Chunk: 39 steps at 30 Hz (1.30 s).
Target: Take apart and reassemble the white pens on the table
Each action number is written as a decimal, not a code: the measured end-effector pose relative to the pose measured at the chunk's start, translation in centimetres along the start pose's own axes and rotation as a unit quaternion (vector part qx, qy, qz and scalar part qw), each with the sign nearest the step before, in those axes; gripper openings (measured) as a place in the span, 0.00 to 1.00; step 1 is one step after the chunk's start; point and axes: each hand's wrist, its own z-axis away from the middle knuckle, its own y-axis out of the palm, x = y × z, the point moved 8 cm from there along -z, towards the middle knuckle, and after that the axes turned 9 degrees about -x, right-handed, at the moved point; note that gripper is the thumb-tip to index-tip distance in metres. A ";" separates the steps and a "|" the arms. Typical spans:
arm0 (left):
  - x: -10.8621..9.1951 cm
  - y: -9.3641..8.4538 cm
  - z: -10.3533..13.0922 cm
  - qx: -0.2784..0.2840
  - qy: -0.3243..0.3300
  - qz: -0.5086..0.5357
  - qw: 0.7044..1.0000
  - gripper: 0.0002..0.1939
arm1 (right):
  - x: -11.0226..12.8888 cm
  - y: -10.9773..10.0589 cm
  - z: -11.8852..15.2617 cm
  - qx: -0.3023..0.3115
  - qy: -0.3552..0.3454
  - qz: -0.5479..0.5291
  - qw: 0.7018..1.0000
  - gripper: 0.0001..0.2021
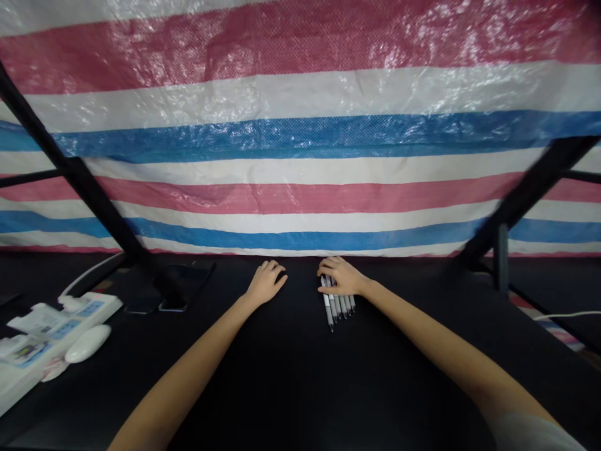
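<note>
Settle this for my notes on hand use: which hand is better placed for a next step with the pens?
Right, I'd judge: the right hand covers the upper ends of the pens, while the left hand rests apart from them on the black table.

The sheet (300,197) carries wide horizontal stripes of red, white and blue, the lower red ones pinker. The tabletop (282,382) is plain black, as are the 2 slanted bars (106,210). The pens (337,304) are grey and white with dark tips. The power strip (56,332) is white with blue patches.
</note>
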 end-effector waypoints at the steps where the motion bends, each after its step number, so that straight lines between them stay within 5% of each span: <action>1: 0.0 0.0 0.0 0.000 0.000 0.000 1.000 0.14 | -0.1 -0.1 0.1 -0.003 0.008 0.010 1.000 0.21; 16: 0.1 0.1 0.0 0.003 -0.003 0.003 1.000 0.13 | -2.3 -0.2 -0.3 0.026 0.208 -0.119 0.971 0.19; 18: 0.2 0.0 0.0 0.005 -0.006 0.007 1.000 0.13 | -2.4 -0.1 -0.3 0.009 0.239 -0.216 0.947 0.19; 23: 0.5 0.0 -0.2 0.002 -0.033 0.121 0.992 0.11 | -1.5 0.2 -0.5 -0.029 0.290 -0.470 0.833 0.19; 27: 0.6 0.5 -0.7 0.010 -0.138 0.334 0.932 0.14 | -0.1 -0.2 -1.1 -0.046 0.297 -0.541 0.785 0.17; 31: -0.8 0.0 -1.3 0.000 -0.175 0.443 0.879 0.17 | 1.7 0.2 -1.5 0.009 0.280 -0.561 0.779 0.22; 39: -3.1 -1.4 -1.5 0.053 -0.120 0.445 0.886 0.12 | 2.1 0.9 -1.3 0.034 0.269 -0.563 0.781 0.24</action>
